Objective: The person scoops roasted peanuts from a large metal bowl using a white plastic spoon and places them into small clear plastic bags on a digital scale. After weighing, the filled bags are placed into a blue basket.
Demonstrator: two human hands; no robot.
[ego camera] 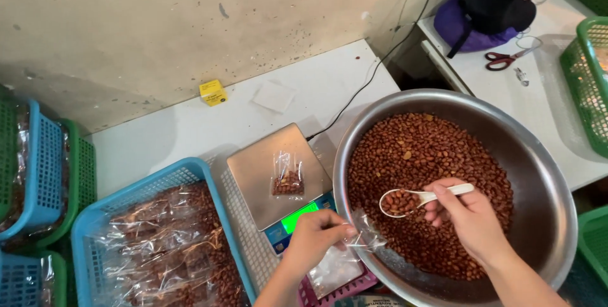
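My right hand (470,218) grips a white spoon (411,199) loaded with red-brown peanuts, held over a large steel bowl (544,174) full of peanuts (418,149). My left hand (315,237) pinches a small clear plastic bag (366,236) at the bowl's left rim, just left of the spoon. A small clear bag partly filled with peanuts (288,180) lies on the steel platform of a digital scale (253,180) with a lit green display (299,216).
A blue basket (136,190) at left holds several filled peanut bags. More blue and green baskets stand at far left and a green basket (586,85) at right. Red scissors (503,59), a yellow box (213,92) and a cable lie on the white tables.
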